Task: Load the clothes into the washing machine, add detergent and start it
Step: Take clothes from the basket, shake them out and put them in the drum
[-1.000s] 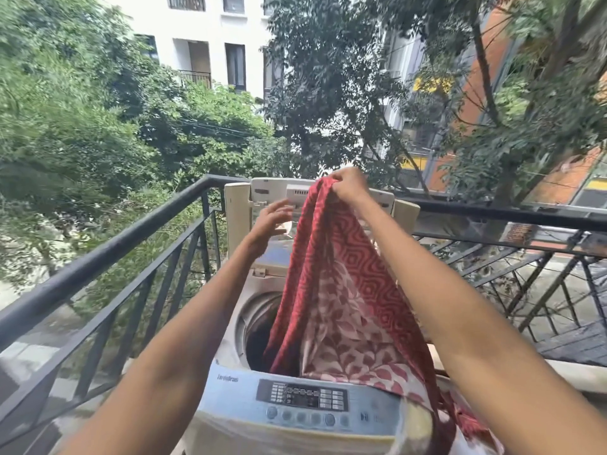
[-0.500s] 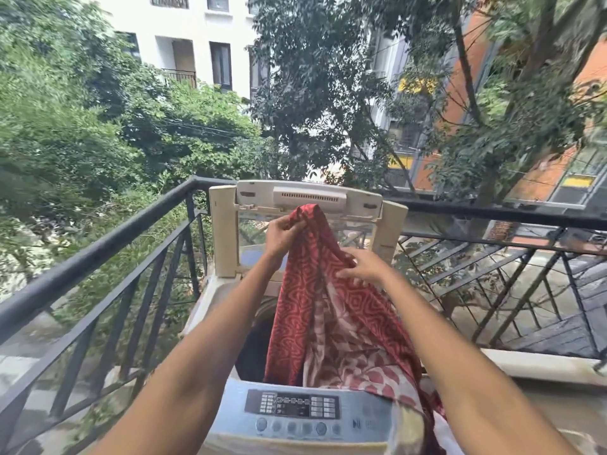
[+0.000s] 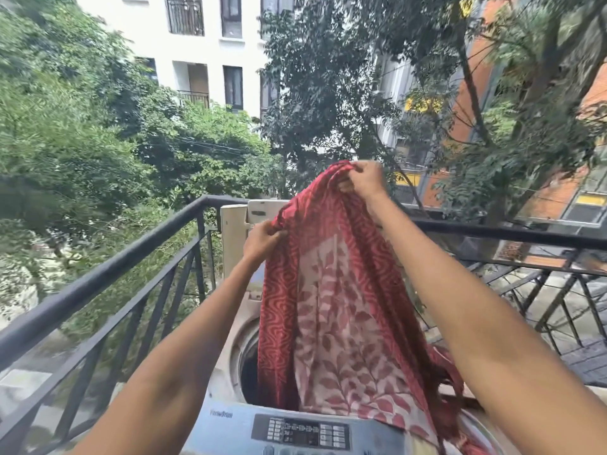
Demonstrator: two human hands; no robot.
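A long red patterned cloth (image 3: 331, 323) with a pale leaf-print panel hangs over the open top-loading washing machine (image 3: 230, 362). My right hand (image 3: 361, 178) grips its top edge, held high above the raised lid (image 3: 235, 231). My left hand (image 3: 262, 238) pinches the cloth's left edge lower down, in front of the lid. The cloth's lower end drapes over the drum opening (image 3: 248, 366) and spills onto the control panel (image 3: 302, 431) and off to the right. What lies inside the drum is hidden in shadow.
A black metal balcony railing (image 3: 108, 274) runs close along the left of the machine and across behind it (image 3: 509, 231). Trees and buildings lie beyond. A dark floor grating (image 3: 584, 359) shows at the right.
My right hand has risen with the cloth's top edge while my left hand has dropped lower on the left edge. The view has tilted upward.
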